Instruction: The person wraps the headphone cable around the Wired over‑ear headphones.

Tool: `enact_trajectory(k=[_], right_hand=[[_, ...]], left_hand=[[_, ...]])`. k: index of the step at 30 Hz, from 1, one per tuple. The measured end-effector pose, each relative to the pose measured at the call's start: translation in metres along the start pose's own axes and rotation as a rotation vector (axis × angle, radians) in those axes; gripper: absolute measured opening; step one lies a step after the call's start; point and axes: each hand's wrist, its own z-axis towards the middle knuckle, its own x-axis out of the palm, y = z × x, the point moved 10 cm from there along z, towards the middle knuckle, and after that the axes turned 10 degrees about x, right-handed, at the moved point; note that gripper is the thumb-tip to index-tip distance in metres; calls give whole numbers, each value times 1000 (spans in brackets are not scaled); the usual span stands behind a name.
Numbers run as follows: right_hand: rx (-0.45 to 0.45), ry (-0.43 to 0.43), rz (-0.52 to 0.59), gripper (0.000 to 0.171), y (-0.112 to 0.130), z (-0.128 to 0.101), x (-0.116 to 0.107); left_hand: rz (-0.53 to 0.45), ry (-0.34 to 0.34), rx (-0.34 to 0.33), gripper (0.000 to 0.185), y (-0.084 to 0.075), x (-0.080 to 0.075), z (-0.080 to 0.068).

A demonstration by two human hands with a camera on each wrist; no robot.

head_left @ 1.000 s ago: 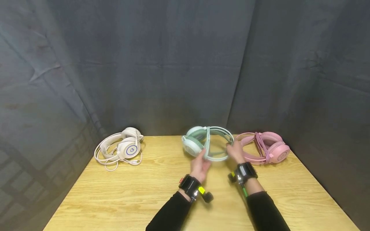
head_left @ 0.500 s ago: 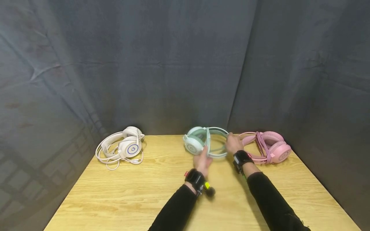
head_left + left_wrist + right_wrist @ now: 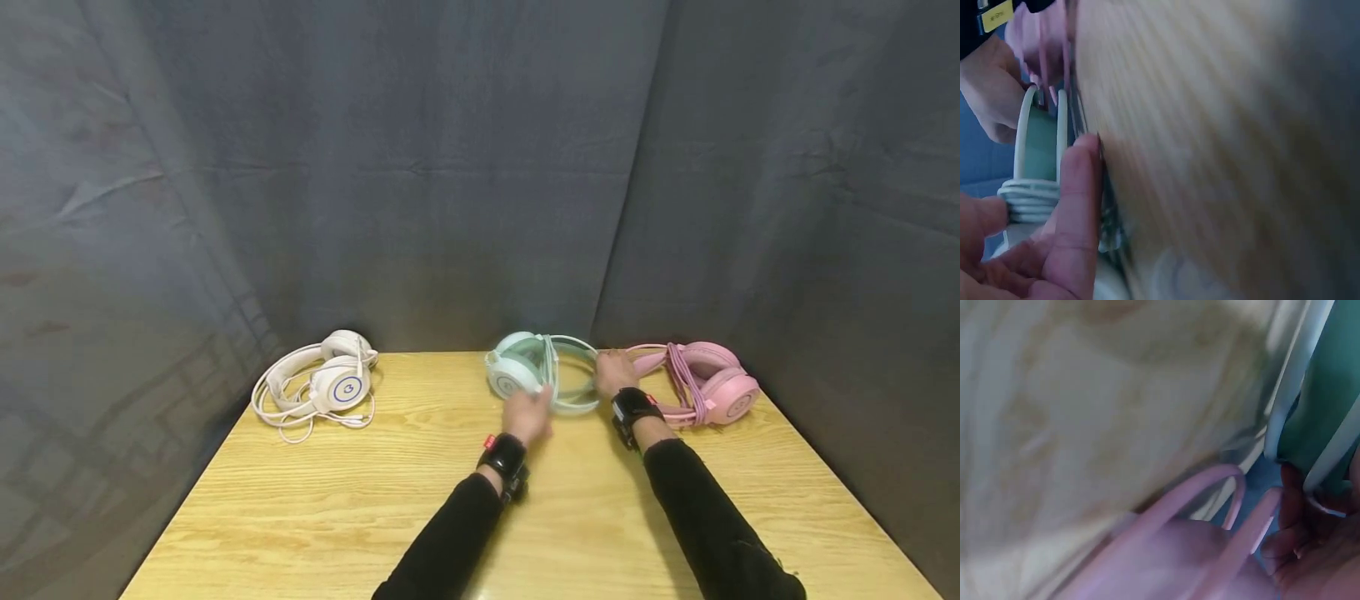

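Green headset [image 3: 542,375]: at the far edge of the wooden table [image 3: 420,500], between a white headset [image 3: 322,385] and a pink headset [image 3: 697,383], cable coiled round its band. Left hand [image 3: 527,415] pinches the coiled band at the near side. Right hand [image 3: 615,371] grips the band's right end, just beside the pink headset.

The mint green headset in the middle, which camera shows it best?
The head view: there the whole green headset lies on the table, with the left hand and right hand on its band. The left wrist view shows only band and wound cable close up; the right wrist view shows a blurred piece of band.
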Motion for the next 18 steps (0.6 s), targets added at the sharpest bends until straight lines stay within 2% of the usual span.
enact_trajectory(k=[5,11,13,18], right_hand=[[-10,-11,-36,19,-4,-2,5],[7,-35,-33,23,-6,-4,2],[19,-36,-25,23,-5,-5,0],[33,-75,27,35,-2,-6,-4]], left_hand=[[373,8,182,44,-23,-2,1],[755,75,370,44,-45,10,1],[837,91,435,41,-50,12,-1],[937,164,554,28,-53,12,-7]])
